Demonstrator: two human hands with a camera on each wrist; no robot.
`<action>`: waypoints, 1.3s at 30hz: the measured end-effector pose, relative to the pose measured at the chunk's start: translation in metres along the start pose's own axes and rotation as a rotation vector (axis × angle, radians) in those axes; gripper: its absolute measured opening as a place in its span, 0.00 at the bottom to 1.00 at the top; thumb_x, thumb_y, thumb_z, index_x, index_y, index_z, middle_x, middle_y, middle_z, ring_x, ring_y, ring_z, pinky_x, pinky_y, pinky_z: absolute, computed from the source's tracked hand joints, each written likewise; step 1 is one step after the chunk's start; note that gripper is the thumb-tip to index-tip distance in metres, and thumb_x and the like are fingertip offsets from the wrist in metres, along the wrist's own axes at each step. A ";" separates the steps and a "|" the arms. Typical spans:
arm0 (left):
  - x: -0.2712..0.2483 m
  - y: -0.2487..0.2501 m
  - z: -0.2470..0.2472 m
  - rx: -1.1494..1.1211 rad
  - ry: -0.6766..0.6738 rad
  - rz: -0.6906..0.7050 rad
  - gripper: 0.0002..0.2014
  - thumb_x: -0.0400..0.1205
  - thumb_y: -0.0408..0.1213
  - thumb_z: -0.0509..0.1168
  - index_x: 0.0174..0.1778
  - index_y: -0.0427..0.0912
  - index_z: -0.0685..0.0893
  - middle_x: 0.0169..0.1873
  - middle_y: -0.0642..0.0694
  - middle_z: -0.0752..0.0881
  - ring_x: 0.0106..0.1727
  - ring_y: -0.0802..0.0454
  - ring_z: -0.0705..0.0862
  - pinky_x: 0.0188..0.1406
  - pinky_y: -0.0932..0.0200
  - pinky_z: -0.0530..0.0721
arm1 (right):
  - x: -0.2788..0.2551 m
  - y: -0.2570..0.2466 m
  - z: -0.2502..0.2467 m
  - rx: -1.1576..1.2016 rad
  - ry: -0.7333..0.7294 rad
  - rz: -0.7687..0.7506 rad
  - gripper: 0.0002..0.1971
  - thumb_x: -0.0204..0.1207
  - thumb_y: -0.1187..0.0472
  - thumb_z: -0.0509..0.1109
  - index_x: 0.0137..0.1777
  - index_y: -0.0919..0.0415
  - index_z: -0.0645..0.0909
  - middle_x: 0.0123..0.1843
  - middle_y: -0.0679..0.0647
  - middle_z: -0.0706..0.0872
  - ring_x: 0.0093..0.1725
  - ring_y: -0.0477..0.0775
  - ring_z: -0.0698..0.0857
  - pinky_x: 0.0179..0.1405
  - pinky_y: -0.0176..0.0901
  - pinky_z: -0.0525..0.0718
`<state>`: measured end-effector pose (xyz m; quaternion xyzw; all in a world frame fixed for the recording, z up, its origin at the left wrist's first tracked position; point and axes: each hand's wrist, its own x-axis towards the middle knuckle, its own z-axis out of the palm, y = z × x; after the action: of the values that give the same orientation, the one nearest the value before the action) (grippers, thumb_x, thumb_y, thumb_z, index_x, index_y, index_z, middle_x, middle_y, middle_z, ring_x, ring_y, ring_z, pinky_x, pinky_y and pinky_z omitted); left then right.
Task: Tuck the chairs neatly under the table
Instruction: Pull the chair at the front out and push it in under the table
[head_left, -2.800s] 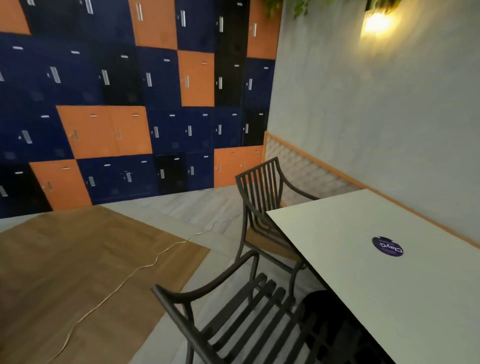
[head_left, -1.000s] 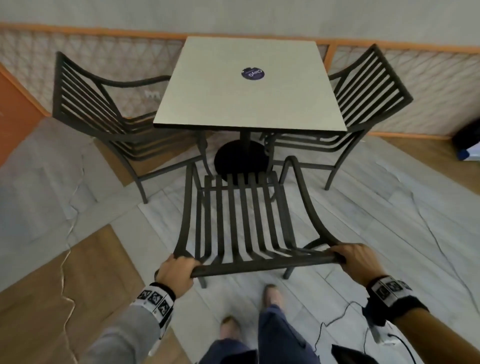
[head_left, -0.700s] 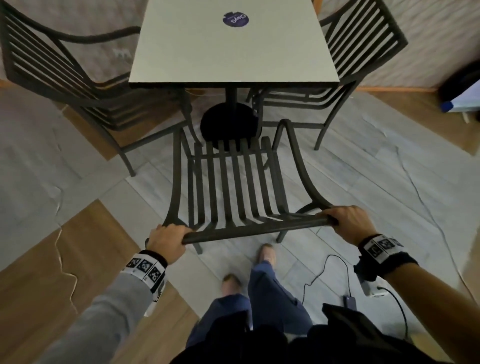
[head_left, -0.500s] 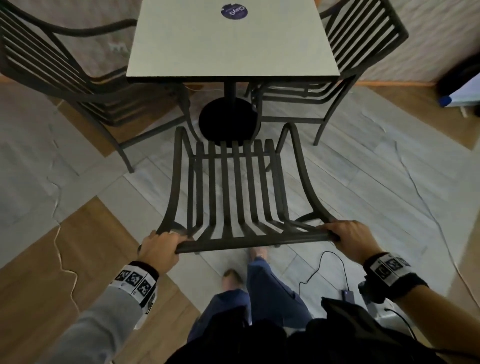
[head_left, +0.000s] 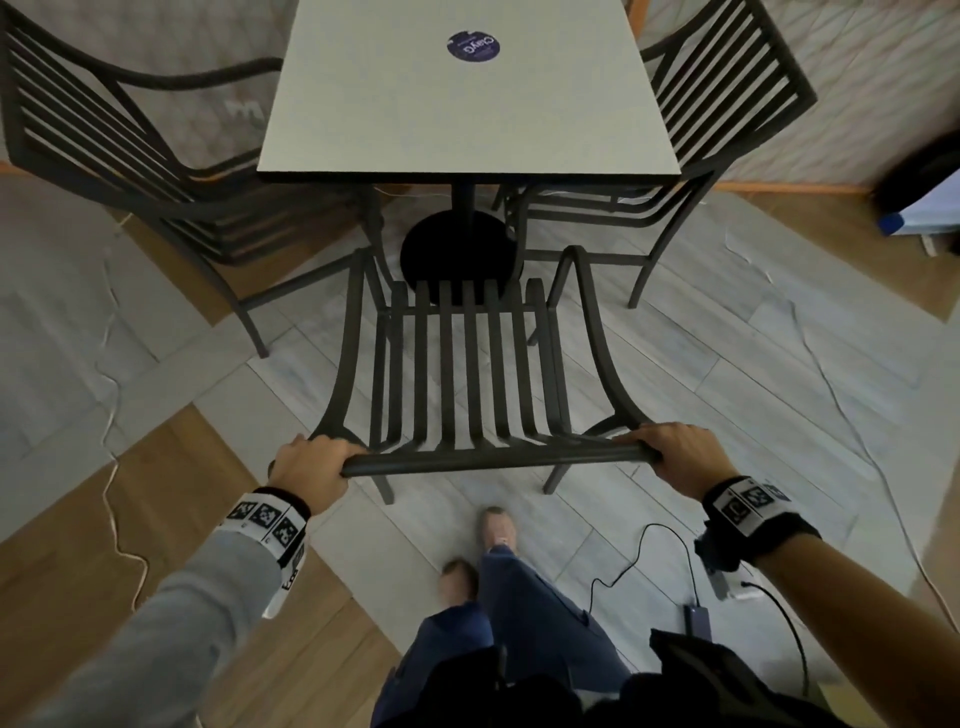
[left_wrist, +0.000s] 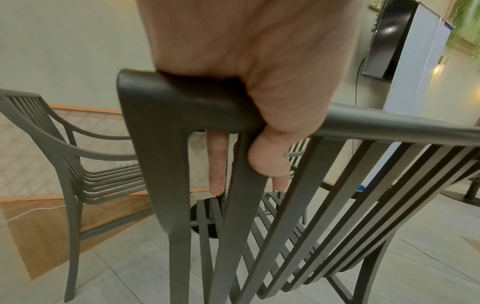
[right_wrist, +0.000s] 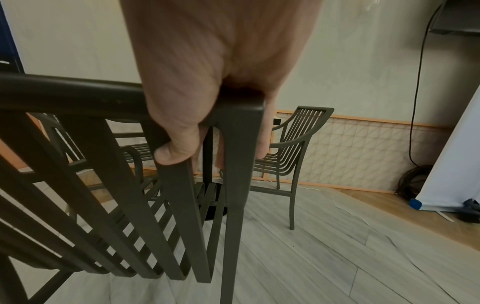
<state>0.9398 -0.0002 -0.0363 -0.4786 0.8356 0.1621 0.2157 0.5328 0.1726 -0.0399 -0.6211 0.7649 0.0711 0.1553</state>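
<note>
Gap under table (head_left: 467, 104) open btwn side chairs (head_left: 130, 156), but pedestal base (head_left: 457, 254) blocks centre.

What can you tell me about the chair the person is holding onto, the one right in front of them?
The near chair is a dark armchair that looks like painted metal, with long slats running from the backrest down into the seat and curved armrests on both sides. It faces the table, with only its seat front near the table's round base. The left hand and right hand each grip an end of its top rail. Motion blur hides whether all its legs touch the floor.
</note>
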 end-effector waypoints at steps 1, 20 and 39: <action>0.008 -0.002 -0.004 -0.010 0.000 -0.005 0.27 0.78 0.30 0.57 0.67 0.63 0.79 0.57 0.49 0.88 0.60 0.41 0.82 0.61 0.48 0.80 | 0.009 0.001 -0.004 -0.005 0.002 0.006 0.19 0.76 0.66 0.65 0.62 0.43 0.81 0.48 0.50 0.91 0.47 0.58 0.87 0.33 0.44 0.76; 0.116 -0.027 -0.064 0.007 0.132 -0.135 0.11 0.81 0.42 0.64 0.57 0.58 0.85 0.48 0.47 0.89 0.55 0.42 0.85 0.60 0.46 0.81 | 0.130 0.010 -0.042 -0.032 -0.023 -0.013 0.13 0.78 0.60 0.64 0.60 0.46 0.81 0.44 0.51 0.88 0.46 0.57 0.86 0.35 0.44 0.74; 0.092 -0.018 -0.075 -0.162 0.170 -0.093 0.10 0.81 0.40 0.65 0.57 0.53 0.85 0.48 0.50 0.89 0.52 0.48 0.86 0.70 0.46 0.75 | 0.126 -0.020 -0.076 -0.106 -0.110 -0.236 0.11 0.77 0.47 0.66 0.59 0.44 0.76 0.42 0.43 0.86 0.38 0.43 0.77 0.57 0.42 0.78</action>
<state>0.8992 -0.1118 -0.0212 -0.5445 0.8120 0.1778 0.1120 0.5184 0.0281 -0.0081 -0.7092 0.6721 0.1268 0.1711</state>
